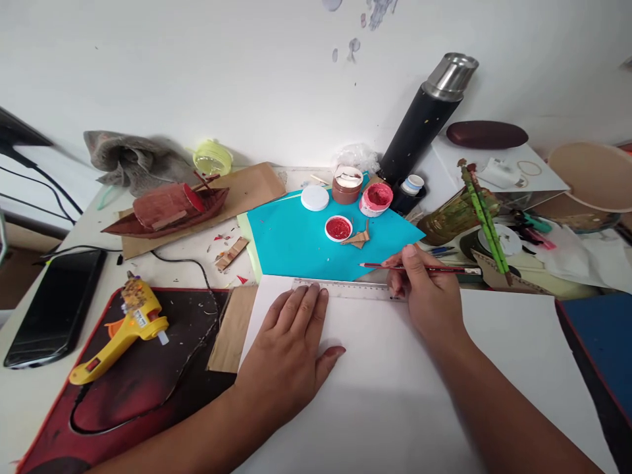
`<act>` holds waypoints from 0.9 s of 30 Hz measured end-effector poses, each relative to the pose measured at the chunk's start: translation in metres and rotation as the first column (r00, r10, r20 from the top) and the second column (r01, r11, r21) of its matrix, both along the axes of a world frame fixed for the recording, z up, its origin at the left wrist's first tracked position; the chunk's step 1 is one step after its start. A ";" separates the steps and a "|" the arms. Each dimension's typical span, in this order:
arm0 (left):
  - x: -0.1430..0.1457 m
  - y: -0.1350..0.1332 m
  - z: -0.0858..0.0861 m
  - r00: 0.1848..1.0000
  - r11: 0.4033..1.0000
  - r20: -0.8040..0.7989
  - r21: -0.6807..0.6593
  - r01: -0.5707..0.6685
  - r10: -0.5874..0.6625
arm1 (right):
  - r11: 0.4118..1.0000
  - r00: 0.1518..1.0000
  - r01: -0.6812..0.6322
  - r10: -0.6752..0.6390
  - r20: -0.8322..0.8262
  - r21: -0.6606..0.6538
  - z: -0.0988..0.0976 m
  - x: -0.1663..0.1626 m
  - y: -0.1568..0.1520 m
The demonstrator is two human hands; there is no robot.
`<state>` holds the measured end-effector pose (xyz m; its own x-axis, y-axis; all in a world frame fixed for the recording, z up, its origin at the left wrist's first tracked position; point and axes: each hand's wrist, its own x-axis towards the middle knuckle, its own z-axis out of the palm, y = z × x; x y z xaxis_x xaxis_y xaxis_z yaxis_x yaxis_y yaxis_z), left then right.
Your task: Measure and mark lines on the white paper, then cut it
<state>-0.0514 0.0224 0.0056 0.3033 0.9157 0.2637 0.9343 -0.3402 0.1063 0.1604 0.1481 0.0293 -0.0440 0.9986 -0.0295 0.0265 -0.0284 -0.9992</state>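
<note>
A clear ruler [360,290] lies along the far edge of a large white sheet of paper [375,382]. My left hand [296,336] rests flat on the paper, its fingers stretched out and the fingertips on the ruler's left part. In my right hand [429,289] is a red and black pencil [370,265], held nearly level with its tip toward the left. That hand is at the ruler's right end, its lower fingers close to the ruler or touching it. The pencil tip is over the blue sheet [296,243], beyond the ruler.
A yellow glue gun [133,329] and its cord lie left on a dark mat, beside a phone [56,306]. Behind are a red-brown model boat [168,207] on cardboard and paint jars [376,199]. A black flask [424,115] leans at the wall. Painted brushes [486,217] stand right.
</note>
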 end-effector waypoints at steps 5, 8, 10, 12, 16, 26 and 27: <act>0.000 0.001 0.001 1.000 1.000 0.001 0.006 0.003 -0.003 | 1.000 1.000 0.005 -0.005 -0.001 -0.016 -0.001 0.001 0.000; 0.000 0.002 0.001 1.000 1.000 0.000 0.011 0.005 -0.005 | 1.000 1.000 0.005 -0.005 -0.001 -0.014 -0.002 0.001 0.000; 0.000 0.002 0.002 1.000 1.000 -0.001 0.014 0.010 -0.010 | 1.000 1.000 0.003 -0.003 0.000 -0.015 -0.002 0.000 0.000; 0.000 0.002 0.002 1.000 1.000 -0.003 0.015 0.013 -0.013 | 1.000 1.000 0.001 -0.001 0.001 -0.017 -0.002 0.000 0.000; 0.000 0.002 0.003 1.000 1.000 -0.009 0.013 0.015 -0.015 | 1.000 1.000 -0.001 0.001 0.000 -0.013 -0.001 0.001 0.000; -0.002 0.002 0.002 1.000 1.000 -0.014 0.021 0.022 -0.022 | 1.000 1.000 -0.007 0.007 0.012 -0.002 0.000 -0.001 0.000; -0.002 0.002 0.001 1.000 1.000 -0.011 0.017 0.020 -0.020 | 1.000 1.000 -0.008 0.008 0.010 -0.001 0.001 -0.001 0.000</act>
<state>-0.0529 0.0247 0.0068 0.3243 0.9048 0.2760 0.9285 -0.3603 0.0903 0.1594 0.1479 0.0303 -0.0513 0.9982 -0.0307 0.0371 -0.0288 -0.9989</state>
